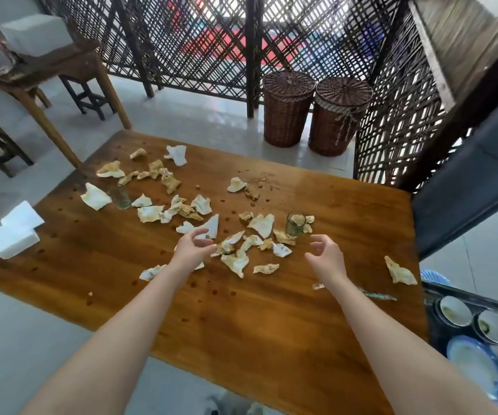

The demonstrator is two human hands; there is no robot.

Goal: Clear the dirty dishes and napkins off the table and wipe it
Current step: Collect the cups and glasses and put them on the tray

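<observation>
Both hands hover over the wooden table (271, 324) holding nothing — the left hand (193, 250), fingers loosely curled, above the nearest crumpled, stained napkins (235, 260), the right hand (327, 257) likewise half-open beside a small glass (295, 225) stuffed with paper. More soiled napkins lie scattered across the middle and far left of the tabletop around a second glass (120, 198), with a stack of clean white napkins (14, 235) at the left edge. Off the table's right end a dark tub (466, 296) holds dirty bowls and plates (475, 363) — two lidded wicker baskets (286, 115) stand on the floor beyond
</observation>
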